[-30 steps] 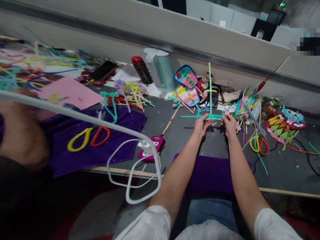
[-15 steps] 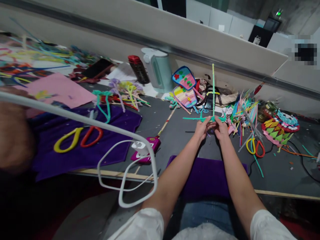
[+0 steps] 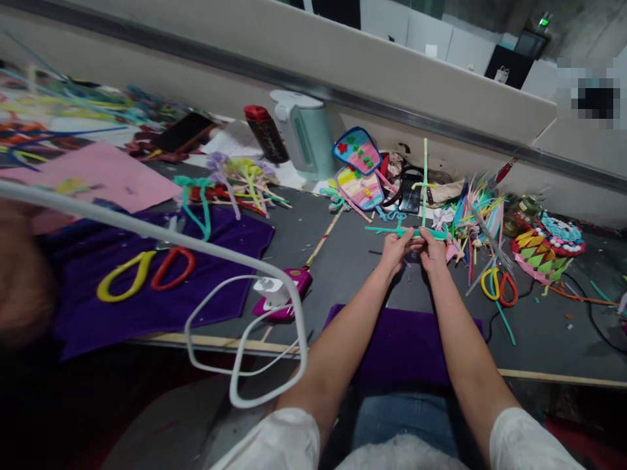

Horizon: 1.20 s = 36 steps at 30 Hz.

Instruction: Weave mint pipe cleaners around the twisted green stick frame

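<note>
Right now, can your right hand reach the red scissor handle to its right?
Probably yes: the red scissor handle lies uncovered, but the right hand must first release the green pipe-cleaner piece.

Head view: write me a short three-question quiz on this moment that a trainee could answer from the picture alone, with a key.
1. What do the left hand and the right hand hold between them?
2. Which thing stands just left of the kettle in the picture? (a) a glass jar (b) a red-lidded bottle (c) a power strip
3. True or false: the scissors on the left-hand purple cloth have one yellow handle and one red.

Key: 1. A green pipe-cleaner piece with an upright, yellow-tipped stem. 2. b. 3. True.
</note>
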Each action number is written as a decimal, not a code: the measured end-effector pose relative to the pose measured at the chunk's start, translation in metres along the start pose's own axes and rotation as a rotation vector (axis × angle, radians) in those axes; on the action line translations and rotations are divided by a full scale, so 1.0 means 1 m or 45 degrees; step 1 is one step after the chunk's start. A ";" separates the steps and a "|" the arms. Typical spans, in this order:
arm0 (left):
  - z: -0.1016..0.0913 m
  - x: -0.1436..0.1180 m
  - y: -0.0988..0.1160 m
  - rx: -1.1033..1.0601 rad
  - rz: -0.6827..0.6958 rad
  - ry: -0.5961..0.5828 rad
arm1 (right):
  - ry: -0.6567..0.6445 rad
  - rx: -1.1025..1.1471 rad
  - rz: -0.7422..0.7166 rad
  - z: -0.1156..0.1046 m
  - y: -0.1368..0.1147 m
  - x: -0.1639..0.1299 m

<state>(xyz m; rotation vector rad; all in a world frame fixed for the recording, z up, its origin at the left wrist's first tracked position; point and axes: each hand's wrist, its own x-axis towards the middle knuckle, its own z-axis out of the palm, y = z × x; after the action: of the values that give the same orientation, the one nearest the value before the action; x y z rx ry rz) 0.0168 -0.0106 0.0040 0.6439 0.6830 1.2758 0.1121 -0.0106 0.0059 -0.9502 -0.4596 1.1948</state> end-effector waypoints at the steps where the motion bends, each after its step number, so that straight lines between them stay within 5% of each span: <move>1: 0.000 0.000 0.000 -0.002 -0.003 0.007 | 0.018 0.020 -0.012 0.000 0.000 0.000; 7: -0.004 0.006 0.002 -0.101 0.086 0.267 | 0.185 0.028 -0.099 -0.001 -0.003 0.003; 11: -0.005 0.006 0.003 -0.133 0.062 0.298 | 0.210 0.013 -0.105 0.000 -0.005 0.002; 22: -0.008 0.008 0.006 -0.217 -0.014 0.321 | 0.177 -0.041 -0.131 -0.001 -0.003 0.003; 36: -0.014 0.010 0.015 -0.394 -0.249 0.148 | 0.058 -0.111 -0.169 0.003 -0.007 -0.003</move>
<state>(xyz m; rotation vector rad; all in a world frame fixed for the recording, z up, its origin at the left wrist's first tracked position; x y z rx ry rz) -0.0016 0.0028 0.0053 0.2449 0.6107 1.2100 0.1129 -0.0127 0.0141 -1.0043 -0.5335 1.0380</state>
